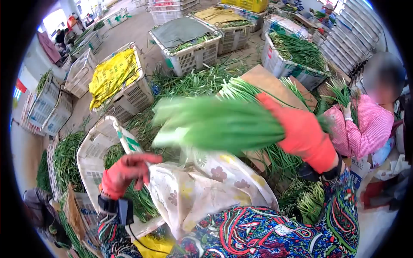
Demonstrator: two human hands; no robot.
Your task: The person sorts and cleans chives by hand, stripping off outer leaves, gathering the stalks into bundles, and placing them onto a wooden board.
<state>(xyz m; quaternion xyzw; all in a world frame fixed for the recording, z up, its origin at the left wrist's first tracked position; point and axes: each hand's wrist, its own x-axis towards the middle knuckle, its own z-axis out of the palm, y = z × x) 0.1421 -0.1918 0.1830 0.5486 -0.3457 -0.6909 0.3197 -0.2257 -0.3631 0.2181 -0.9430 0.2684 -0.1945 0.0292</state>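
Observation:
A large bundle of long green stalks (215,124), blurred by motion, stretches across the middle of the view. My right hand (299,131), in a red glove, is closed round its right end. My left hand (129,172), also red-gloved, is at the lower left with its fingers apart and nothing in them. It is above the near edge of a white crate (92,150) that has green stalks inside. Below the bundle a flowered cloth (211,182) covers my lap. More stalks with pale ends (241,90) lie on a brown board (271,84) behind the bundle.
A co-worker in a pink checked top (365,124) holds stalks at the right. Behind are crates with a yellow cover (114,75) and a grey cover (183,32), and one heaped with greens (297,51). Loose stalks (193,84) litter the floor.

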